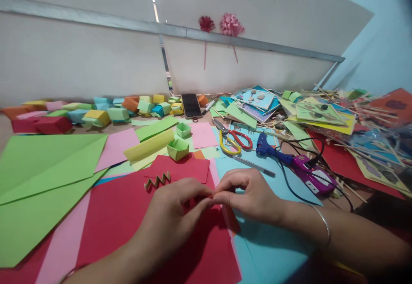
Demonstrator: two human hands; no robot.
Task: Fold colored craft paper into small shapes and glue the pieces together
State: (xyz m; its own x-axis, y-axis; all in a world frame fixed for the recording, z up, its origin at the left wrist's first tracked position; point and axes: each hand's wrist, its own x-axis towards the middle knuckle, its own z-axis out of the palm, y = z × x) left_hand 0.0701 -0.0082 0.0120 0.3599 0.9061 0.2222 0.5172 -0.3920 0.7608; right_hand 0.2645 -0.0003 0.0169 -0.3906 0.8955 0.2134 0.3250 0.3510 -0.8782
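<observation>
Over a large red sheet (116, 215), my left hand (180, 211) and my right hand (246, 193) meet at the fingertips. Both are closed in a pinch on a small reddish piece, mostly hidden between the fingers. A zigzag folded strip (157, 181) lies just beyond my left hand. Two small green paper boxes, one nearer (178, 148) and one farther (183, 129), stand behind it. Past my right hand lie scissors (230, 142) with one yellow and one red handle, and a grey pen (254, 166).
A blue glue gun (267, 146) and a purple power strip (312, 174) with black cords lie at right. Green sheets (41, 163) cover the left. Folded paper blocks (96, 117), a phone (191, 105) and piled cards (257, 99) line the back.
</observation>
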